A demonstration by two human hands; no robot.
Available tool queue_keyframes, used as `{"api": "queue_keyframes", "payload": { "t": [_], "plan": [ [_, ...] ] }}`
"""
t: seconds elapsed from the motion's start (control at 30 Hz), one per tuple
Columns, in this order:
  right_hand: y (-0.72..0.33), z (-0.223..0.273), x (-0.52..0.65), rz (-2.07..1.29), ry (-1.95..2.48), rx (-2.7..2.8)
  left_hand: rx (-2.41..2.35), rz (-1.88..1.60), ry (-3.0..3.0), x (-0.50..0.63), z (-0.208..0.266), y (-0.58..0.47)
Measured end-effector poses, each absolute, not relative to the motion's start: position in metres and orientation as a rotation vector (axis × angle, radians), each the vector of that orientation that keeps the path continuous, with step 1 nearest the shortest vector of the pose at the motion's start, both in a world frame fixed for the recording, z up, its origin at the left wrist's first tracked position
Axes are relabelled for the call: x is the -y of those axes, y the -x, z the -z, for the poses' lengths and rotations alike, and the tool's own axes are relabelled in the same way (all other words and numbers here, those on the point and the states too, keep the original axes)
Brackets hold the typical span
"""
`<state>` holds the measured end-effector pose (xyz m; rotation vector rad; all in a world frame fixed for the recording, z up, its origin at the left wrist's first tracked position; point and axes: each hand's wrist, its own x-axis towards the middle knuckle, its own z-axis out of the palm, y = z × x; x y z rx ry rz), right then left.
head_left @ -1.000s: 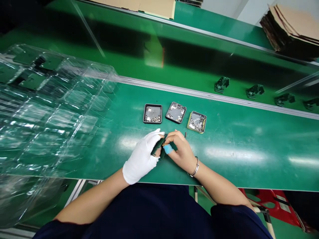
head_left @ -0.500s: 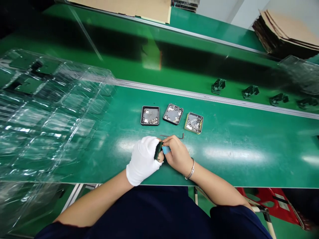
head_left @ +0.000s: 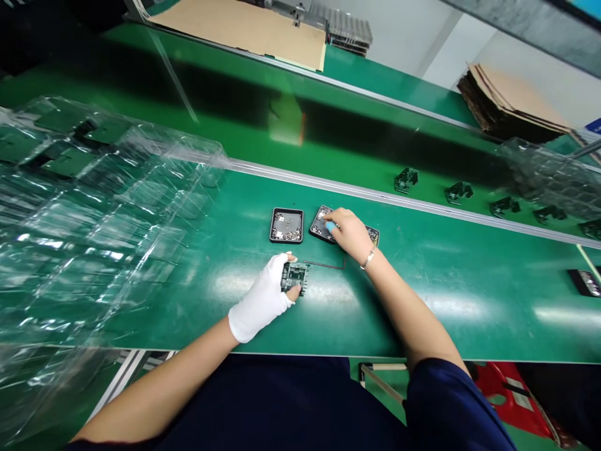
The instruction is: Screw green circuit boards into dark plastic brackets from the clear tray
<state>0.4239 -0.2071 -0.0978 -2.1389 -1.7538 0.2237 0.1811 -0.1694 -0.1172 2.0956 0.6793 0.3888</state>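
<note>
My left hand (head_left: 263,297), in a white glove with bare fingertips, grips a small green circuit board (head_left: 295,277) by its edges, pins pointing right. My right hand (head_left: 350,233), blue tape on one finger, is over the middle parts tray (head_left: 315,232). Its fingertips are pinched together among small shiny metal parts; whether one is between them cannot be seen. To the left lies another black tray (head_left: 292,218) of metal parts. A third tray (head_left: 374,233) is mostly hidden behind my right hand. An L-shaped hex key (head_left: 323,265) rests on the table just below the trays.
Clear plastic blister trays (head_left: 154,188) cover the left side, some pockets holding green boards. Several board assemblies (head_left: 405,180) stand in a row beyond the metal rail (head_left: 328,186). A dark box (head_left: 585,282) is at the far right. Stacked cardboard (head_left: 511,103) sits at the back.
My right hand has left the board and moved up and right to the middle tray. My left hand still holds the board, now turned with its component face showing. The view has shifted slightly.
</note>
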Motion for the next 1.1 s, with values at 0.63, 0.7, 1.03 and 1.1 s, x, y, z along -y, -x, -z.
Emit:
{"api": "queue_keyframes", "payload": {
  "t": [0.63,0.7,1.03,1.1],
  "plan": [
    [-0.429,0.11,0.192,-0.303,2.224,1.984,-0.69,-0.422,-2.075,0.16,0.117,-0.164],
    [-0.427,0.114,0.19,-0.291,2.213,1.978,-0.694,-0.413,-2.074,0.16,0.118,-0.164],
    [-0.4,0.076,0.226,-0.272,1.793,1.668,-0.744,-0.659,-2.013,0.159,0.088,-0.161],
    [-0.375,0.063,0.241,-0.368,1.55,1.703,-0.658,-0.601,-2.036,0.162,0.077,-0.164]
  ]
}}
